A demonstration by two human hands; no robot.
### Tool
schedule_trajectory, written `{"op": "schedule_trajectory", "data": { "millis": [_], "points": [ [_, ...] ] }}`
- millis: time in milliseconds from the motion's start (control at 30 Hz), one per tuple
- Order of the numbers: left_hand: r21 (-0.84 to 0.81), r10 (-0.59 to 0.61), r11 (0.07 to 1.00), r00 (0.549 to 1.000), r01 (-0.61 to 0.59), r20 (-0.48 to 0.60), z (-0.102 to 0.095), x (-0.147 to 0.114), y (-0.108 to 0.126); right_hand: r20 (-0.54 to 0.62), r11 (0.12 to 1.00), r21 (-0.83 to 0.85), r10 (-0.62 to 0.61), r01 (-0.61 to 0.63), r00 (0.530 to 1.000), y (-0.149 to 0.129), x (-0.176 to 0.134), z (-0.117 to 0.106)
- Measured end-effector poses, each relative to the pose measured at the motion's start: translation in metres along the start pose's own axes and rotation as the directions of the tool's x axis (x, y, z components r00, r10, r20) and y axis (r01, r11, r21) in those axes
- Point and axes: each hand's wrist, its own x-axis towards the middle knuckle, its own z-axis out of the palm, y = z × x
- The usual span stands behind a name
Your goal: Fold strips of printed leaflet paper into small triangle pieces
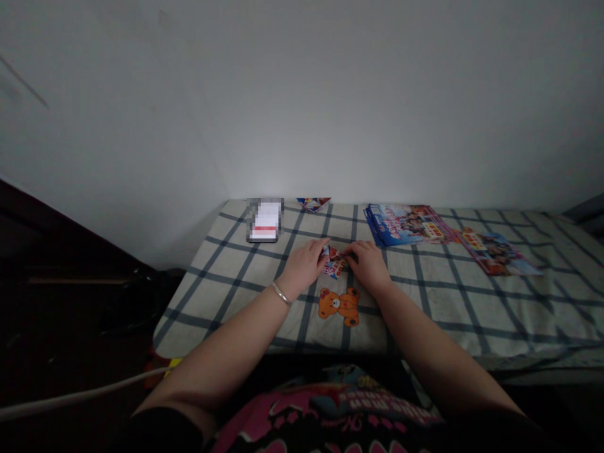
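Note:
A small folded piece of colourful printed paper [333, 264] lies between my hands, over the checked tablecloth. My left hand [304, 265] pinches its left edge, with the fingers closed; a silver bangle is on that wrist. At the paper's right edge, my right hand [367, 264] has thumb and fingers closed on it too. The fingertips partly cover the paper, so its exact folds are hard to make out. Just below it on the cloth is an orange teddy bear picture [338, 306].
A phone [265, 220] with a lit screen lies at the back left. Beside it, against the wall, is a folded paper triangle [314, 204]. A stack of printed leaflets [408, 224] sits to the right, with another leaflet [500, 251] farther right. A pale cable [85, 395] runs at lower left.

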Motion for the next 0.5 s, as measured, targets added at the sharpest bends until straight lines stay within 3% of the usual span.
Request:
{"op": "schedule_trajectory", "data": {
  "millis": [200, 500],
  "points": [
    [-0.018, 0.076, 0.997, 0.997, -0.076, 0.028, -0.007, 0.000, 0.001, 0.036, 0.999, -0.046, -0.025, 0.026, 0.999, 0.002, 0.000, -0.004],
    [-0.019, 0.163, 0.987, 0.981, -0.162, 0.105, -0.006, -0.002, -0.004, 0.083, 0.996, 0.036, -0.084, 0.081, 0.993, 0.007, -0.002, -0.012]
  ]
}}
